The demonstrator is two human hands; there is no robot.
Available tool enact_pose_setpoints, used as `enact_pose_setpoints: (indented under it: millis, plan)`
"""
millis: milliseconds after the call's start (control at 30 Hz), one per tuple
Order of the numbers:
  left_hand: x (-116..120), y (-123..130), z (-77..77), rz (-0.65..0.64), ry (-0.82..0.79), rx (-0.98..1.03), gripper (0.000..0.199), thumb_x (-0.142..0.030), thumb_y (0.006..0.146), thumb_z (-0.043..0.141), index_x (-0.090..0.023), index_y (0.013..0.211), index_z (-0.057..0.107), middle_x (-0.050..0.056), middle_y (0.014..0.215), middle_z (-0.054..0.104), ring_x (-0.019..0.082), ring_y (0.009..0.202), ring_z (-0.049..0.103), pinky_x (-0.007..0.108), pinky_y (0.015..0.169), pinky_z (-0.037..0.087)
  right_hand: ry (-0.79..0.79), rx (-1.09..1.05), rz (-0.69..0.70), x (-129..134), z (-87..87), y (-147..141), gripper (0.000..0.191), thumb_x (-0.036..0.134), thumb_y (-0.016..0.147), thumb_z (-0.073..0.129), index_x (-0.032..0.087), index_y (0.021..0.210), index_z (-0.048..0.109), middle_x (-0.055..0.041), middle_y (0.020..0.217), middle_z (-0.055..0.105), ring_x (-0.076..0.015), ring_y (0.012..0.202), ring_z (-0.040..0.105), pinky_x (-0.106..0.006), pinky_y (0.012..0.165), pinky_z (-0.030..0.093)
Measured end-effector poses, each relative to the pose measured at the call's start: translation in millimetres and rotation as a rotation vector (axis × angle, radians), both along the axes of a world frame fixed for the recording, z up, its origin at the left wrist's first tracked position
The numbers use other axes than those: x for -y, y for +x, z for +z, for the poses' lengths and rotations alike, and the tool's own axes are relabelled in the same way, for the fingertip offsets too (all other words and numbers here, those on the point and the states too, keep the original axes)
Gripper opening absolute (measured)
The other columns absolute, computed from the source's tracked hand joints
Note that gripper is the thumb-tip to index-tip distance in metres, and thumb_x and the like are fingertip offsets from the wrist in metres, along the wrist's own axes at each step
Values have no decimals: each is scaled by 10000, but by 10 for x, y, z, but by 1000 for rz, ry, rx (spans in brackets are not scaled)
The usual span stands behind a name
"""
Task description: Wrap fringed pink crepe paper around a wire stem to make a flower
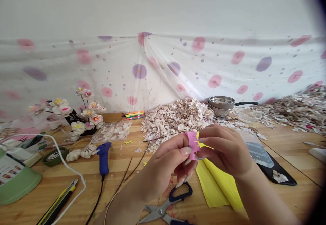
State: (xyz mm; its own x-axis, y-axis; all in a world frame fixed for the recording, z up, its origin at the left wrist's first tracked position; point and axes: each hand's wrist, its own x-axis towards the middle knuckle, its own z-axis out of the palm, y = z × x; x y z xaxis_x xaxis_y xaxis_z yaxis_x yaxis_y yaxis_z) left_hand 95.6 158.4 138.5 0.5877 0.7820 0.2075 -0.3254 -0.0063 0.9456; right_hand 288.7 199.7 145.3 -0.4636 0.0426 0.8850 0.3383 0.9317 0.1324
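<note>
Held up over the wooden table, a small strip of pink paper (193, 144) with a fringed, cut edge is pinched by my left hand (171, 160), thumb on its front. My right hand (224, 148) has its fingertips closed at the strip's right side, where a bit of yellow fringed paper (201, 139) shows. The right fingers partly cover where the two papers meet. Below the hands lie scissors (160, 212) with dark handles, blades spread. Folded yellow crepe paper (214, 187) rests under my right hand.
A blue glue gun (104, 158) stands left of my hands, its cord running to the front edge. Behind are a heap of pale petals (175, 118), a pan (221, 102) and a flower arrangement (88, 116). A black tray (280, 174) lies right.
</note>
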Motion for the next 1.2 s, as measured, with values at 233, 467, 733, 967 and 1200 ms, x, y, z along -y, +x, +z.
enact_pose_setpoints:
  millis: [233, 467, 733, 967, 1200]
  plan:
    - [-25, 6, -29, -19, -27, -28, 182, -331, 943, 488, -177, 866, 548, -27, 650, 496, 79, 527, 375, 191, 477, 292, 59, 111, -47, -14, -48, -11, 67, 218, 1001, 474, 234, 1045, 522, -48, 800, 661, -172, 660, 563, -285, 607, 470]
    - [31, 44, 56, 67, 16, -88, 200, -316, 935, 496, -190, 780, 478, -37, 644, 455, 88, 550, 362, 217, 515, 288, -94, 106, 53, -6, -39, -65, 173, 362, 1050, 361, 236, 1053, 479, -20, 745, 585, -174, 623, 538, -268, 568, 426]
    - [56, 57, 52, 104, 148, -146, 223, -325, 1003, 447, -193, 829, 490, -46, 678, 432, 91, 590, 348, 228, 541, 291, -24, 130, -26, -10, -21, -77, 181, 362, 1065, 319, 237, 1009, 438, 13, 704, 508, -156, 581, 460, -261, 538, 349]
    - [49, 39, 44, 159, 195, -241, 257, -391, 1021, 432, -198, 864, 497, -51, 680, 411, 101, 595, 336, 245, 541, 287, 8, 148, -17, -5, 8, -81, 128, 267, 1053, 337, 223, 995, 442, 29, 689, 445, -149, 571, 393, -268, 532, 306]
    - [63, 17, 0, 207, 266, -267, 270, -420, 1011, 457, -194, 875, 513, -42, 704, 434, 103, 609, 358, 252, 554, 309, -41, 124, 81, -31, -22, -89, 102, 210, 1029, 350, 224, 1011, 450, 26, 695, 437, -149, 576, 372, -270, 535, 286]
